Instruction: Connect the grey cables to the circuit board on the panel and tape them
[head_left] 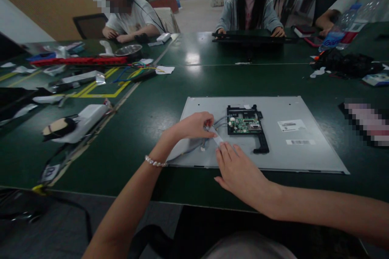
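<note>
A grey metal panel (304,158) lies flat on the dark green table (146,129) in front of me. On it sits a green circuit board (245,124) in a black frame, with thin grey wires (220,121) running out of its left side. My left hand (193,126) is closed in a pinch on a strip of white tape (216,136) beside those wires. My right hand (240,172) lies flat with its fingers stretched out, fingertips on the panel at the tape's lower end.
A white device (88,119) and loose parts lie at the left, with a red bar (79,60) and coloured wires behind. Across the table two people sit, one at a black monitor (249,37). Water bottles (349,28) and black clutter stand at the right.
</note>
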`<state>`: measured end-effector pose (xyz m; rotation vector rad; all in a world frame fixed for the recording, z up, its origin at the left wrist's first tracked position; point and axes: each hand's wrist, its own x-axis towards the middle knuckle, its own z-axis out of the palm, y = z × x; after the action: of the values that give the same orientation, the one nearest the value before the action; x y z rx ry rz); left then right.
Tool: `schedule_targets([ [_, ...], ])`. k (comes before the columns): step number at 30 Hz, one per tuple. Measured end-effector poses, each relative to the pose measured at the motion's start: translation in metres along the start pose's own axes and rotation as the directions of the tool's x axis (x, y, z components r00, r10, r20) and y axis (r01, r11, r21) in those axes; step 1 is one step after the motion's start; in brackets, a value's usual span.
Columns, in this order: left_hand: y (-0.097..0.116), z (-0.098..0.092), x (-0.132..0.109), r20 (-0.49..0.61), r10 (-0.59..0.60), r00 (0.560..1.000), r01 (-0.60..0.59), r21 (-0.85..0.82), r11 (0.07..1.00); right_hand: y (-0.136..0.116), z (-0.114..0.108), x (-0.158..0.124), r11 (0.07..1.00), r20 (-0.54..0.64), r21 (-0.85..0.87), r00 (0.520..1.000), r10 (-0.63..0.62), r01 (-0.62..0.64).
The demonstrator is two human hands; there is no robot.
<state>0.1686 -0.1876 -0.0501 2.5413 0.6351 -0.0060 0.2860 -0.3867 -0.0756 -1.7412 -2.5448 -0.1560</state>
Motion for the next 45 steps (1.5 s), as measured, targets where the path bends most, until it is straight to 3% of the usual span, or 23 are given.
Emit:
schedule_targets([
  [5, 0.004, -0.002, -0.002, 0.009, 0.018, 1.000, -0.018, 0.026, 0.999, 0.001, -0.006, 0.001, 1.000, 0.024, 0.004, 1.000, -0.002, 0.002],
  [8, 0.004, -0.003, -0.003, 0.015, 0.042, 0.999, -0.043, 0.035, 0.998, 0.018, -0.022, 0.000, 0.991, 0.052, 0.120, 0.997, -0.062, 0.056],
  [12, 0.003, -0.004, -0.005, 0.006, 0.062, 0.998, -0.063, 0.046, 0.997, 0.066, -0.048, -0.005, 0.924, -0.002, 0.369, 0.995, -0.104, 0.098],
  [16, 0.006, -0.005, -0.008, 0.016, 0.053, 0.998, -0.055, 0.116, 0.992, 0.134, -0.050, -0.023, 0.913, -0.083, 0.389, 0.982, 0.170, -0.126],
  [18, 0.010, -0.006, -0.009, 0.011, 0.057, 0.998, -0.058, 0.150, 0.987, 0.169, -0.041, -0.038, 0.887, -0.047, 0.362, 0.945, 0.324, -0.286],
  [20, 0.015, -0.008, -0.011, -0.005, 0.061, 0.998, -0.059, 0.169, 0.984, 0.201, -0.029, -0.057, 0.825, -0.005, 0.334, 0.875, 0.485, -0.456],
  [23, 0.019, -0.013, -0.013, -0.064, 0.068, 0.996, -0.056, 0.174, 0.983, 0.236, -0.013, -0.083, 0.679, 0.063, 0.178, 0.697, 0.714, -0.712],
  [25, 0.017, -0.017, -0.014, -0.137, 0.055, 0.989, -0.030, 0.179, 0.983, 0.249, -0.006, -0.095, 0.624, 0.122, 0.087, 0.630, 0.767, -0.776],
  [29, -0.001, -0.022, -0.015, -0.339, -0.059, 0.939, 0.134, 0.201, 0.970, 0.252, -0.002, -0.101, 0.599, 0.209, 0.024, 0.590, 0.780, -0.800],
  [34, -0.025, -0.021, -0.017, -0.494, -0.309, 0.813, 0.452, 0.201, 0.869, 0.248, 0.000, -0.100, 0.561, 0.288, 0.069, 0.555, 0.780, -0.825],
  [37, -0.032, -0.019, -0.018, -0.478, -0.448, 0.756, 0.589, 0.196, 0.784, 0.245, 0.001, -0.098, 0.579, 0.309, 0.115, 0.583, 0.751, -0.807],
  [42, -0.033, -0.019, -0.017, -0.383, -0.577, 0.722, 0.687, 0.297, 0.663, 0.227, -0.001, -0.088, 0.645, 0.308, 0.217, 0.679, 0.667, -0.732],
  [45, -0.029, -0.019, -0.016, -0.362, -0.618, 0.697, 0.717, 0.337, 0.611, 0.223, -0.003, -0.087, 0.665, 0.289, 0.217, 0.698, 0.655, -0.714],
])
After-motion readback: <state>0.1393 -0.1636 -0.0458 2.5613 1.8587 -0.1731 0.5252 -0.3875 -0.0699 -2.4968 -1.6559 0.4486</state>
